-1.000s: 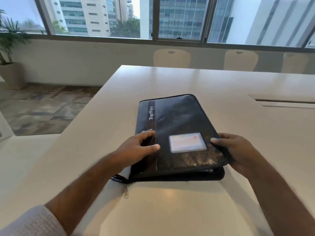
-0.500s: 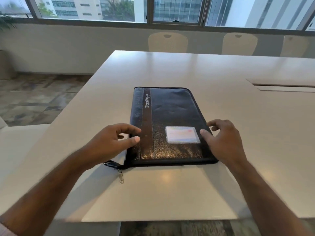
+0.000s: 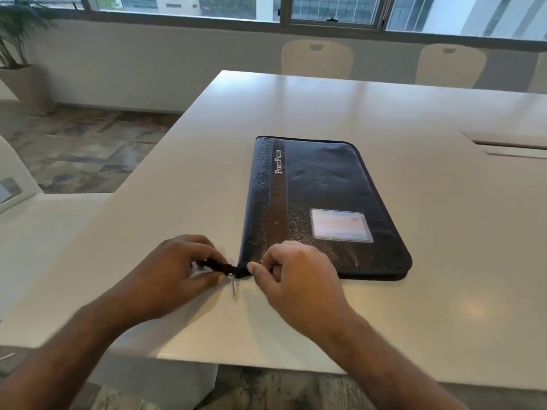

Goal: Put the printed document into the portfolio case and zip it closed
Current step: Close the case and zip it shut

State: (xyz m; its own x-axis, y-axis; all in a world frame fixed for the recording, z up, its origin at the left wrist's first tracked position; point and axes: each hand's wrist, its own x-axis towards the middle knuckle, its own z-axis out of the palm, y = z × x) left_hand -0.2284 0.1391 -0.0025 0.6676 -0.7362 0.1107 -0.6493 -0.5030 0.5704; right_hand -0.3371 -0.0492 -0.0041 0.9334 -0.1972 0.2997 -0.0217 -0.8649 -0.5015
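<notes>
Both bare forearms reach in from the near edge, converging toward the middle. The left hand (image 3: 174, 273) is curled with fingers pinched together, and the right hand (image 3: 299, 279) is likewise curled, its fingertips pinched just beside the left's.

Soft daylight is admitted through the wide row of windows (image 3: 325, 10) at the far wall. Pale glare is spread across the glossy white table (image 3: 429, 291). Edges are bowed by wide-angle distortion, and slight blur is seen throughout.

White table (image 3: 444, 291) up front, cream chairs (image 3: 316, 59) lined along its far edge, potted palm (image 3: 17, 39) far left, windows (image 3: 334, 8) behind.
</notes>
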